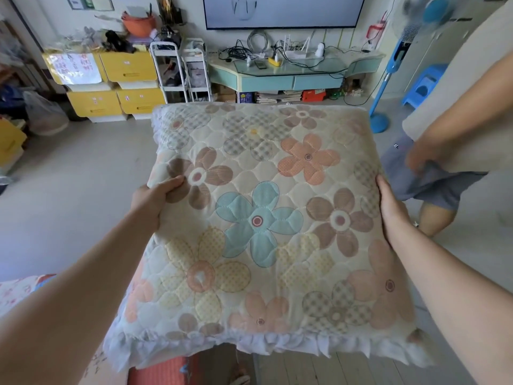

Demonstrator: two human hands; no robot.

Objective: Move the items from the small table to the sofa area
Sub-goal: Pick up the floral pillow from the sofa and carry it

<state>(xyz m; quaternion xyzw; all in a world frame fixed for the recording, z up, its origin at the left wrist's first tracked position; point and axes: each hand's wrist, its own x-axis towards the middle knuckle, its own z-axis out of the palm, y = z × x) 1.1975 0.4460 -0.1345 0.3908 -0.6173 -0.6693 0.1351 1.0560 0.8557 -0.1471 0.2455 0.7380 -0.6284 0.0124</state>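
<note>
A large quilted cushion (263, 223) with a flower print and a white frilled edge fills the middle of the head view, held up in the air in front of me. My left hand (151, 200) grips its left edge, thumb on top of the fabric. Against the cushion's right edge lies my right hand (391, 209), thumb on the front side and the fingers hidden behind. The small table and the sofa cannot be made out clearly.
Another person (433, 173) in grey shorts stands close at the right. A blue standing fan (388, 87) and a blue stool (424, 84) are behind them. Yellow drawer units (116, 84), a white trolley (180, 70) and a TV console (277, 76) line the far wall. Open floor (77, 190) lies to the left.
</note>
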